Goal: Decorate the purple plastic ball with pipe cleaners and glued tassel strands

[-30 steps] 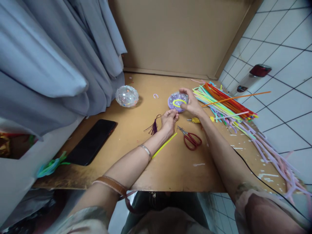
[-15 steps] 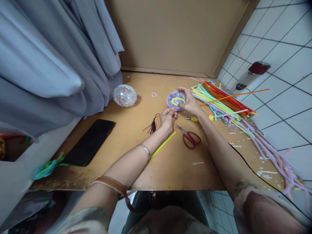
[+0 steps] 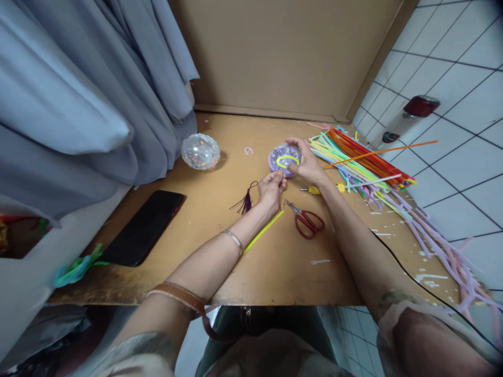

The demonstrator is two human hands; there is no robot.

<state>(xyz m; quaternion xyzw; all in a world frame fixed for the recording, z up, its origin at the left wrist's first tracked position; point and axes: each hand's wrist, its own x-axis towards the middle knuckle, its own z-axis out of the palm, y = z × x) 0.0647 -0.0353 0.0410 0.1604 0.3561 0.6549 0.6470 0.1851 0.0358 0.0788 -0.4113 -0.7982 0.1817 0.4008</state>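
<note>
Head camera view, left hand (image 3: pixel 271 187) with fingertips pinched at the near edge of a round clear-and-purple ball (image 3: pixel 280 155), right hand (image 3: pixel 308 165) curved around its right side, bent yellow fuzzy stem (image 3: pixel 288 157) against it, red-handled scissors (image 3: pixel 308 224) nearby on the table (image 3: pixel 267 277)

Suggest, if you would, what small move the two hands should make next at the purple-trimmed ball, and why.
I would probably press the yellow loop lightly with the right thumb. The loop lies on the purple-trimmed ball, which the right hand spans with its thumb beside it; the left hand has its fingertips pinched at the near edge, so the thumb seems better placed.
</note>
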